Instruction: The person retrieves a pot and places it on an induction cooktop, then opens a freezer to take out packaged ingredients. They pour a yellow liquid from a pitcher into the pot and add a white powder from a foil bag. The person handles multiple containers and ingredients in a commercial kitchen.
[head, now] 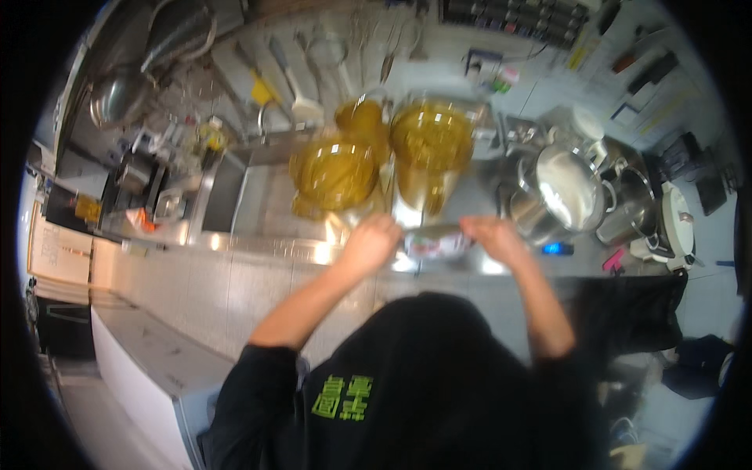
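Note:
A blurred printed packet [436, 242] is stretched between my two hands at the front edge of the steel counter. My left hand [376, 238] grips its left end, and my right hand [489, 232] pinches its right end. Just beyond my left hand, a round amber see-through container [336, 176] is beside the sink. A second amber container [433, 138] stands to its right, above a shiny metal vessel. A smaller amber container [358, 117] is behind them. What the packet holds cannot be made out.
A steel sink basin [270, 194] lies to the left. At right stand a steel pot [568, 188] with pale contents, another steel pot [628, 205], a blue-lit device [557, 249] and a pink tool [614, 260]. Utensils, including a white spatula [306, 108], hang along the wall.

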Tool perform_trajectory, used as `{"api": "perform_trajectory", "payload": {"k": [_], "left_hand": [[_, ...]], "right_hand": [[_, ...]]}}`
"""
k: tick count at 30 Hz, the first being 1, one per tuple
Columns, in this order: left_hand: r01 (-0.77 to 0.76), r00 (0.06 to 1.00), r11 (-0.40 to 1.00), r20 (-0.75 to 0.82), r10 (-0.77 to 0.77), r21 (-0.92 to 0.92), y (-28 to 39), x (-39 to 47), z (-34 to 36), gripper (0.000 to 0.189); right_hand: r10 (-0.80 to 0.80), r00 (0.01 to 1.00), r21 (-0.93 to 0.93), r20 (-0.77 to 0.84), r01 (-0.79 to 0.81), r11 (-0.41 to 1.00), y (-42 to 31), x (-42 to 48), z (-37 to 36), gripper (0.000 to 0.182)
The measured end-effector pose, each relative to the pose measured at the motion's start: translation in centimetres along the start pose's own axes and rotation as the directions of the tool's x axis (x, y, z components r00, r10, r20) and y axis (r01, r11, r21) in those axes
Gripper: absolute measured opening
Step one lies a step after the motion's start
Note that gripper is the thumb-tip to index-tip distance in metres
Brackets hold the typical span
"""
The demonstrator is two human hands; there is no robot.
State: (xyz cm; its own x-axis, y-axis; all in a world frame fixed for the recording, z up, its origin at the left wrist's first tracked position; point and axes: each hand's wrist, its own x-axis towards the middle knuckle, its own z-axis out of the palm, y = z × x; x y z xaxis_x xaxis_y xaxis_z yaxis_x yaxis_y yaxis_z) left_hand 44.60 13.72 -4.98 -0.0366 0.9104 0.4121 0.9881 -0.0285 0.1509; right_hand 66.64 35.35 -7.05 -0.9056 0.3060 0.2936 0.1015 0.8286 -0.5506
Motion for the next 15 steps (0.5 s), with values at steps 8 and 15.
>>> {"api": "perform_trajectory", "payload": {"k": [8, 15], "left_hand": [[0.058, 0.997, 0.975, -0.042, -0.069, -0.213, 0.1, 0.2, 1.8, 0.010], [0.151, 0.986, 0.967, -0.042, -0.163, -0.203, 1.7, -2.7, 3.0, 0.013]], "right_hand": [[0.005, 0.998, -0.114, 0.059, 0.002, 0.993, 0.3, 0.0, -0.6, 0.016], [-0.140, 0.990, -0.195, -0.027, 0.132, 0.972, 0.5, -1.2, 1.5, 0.014]]}}
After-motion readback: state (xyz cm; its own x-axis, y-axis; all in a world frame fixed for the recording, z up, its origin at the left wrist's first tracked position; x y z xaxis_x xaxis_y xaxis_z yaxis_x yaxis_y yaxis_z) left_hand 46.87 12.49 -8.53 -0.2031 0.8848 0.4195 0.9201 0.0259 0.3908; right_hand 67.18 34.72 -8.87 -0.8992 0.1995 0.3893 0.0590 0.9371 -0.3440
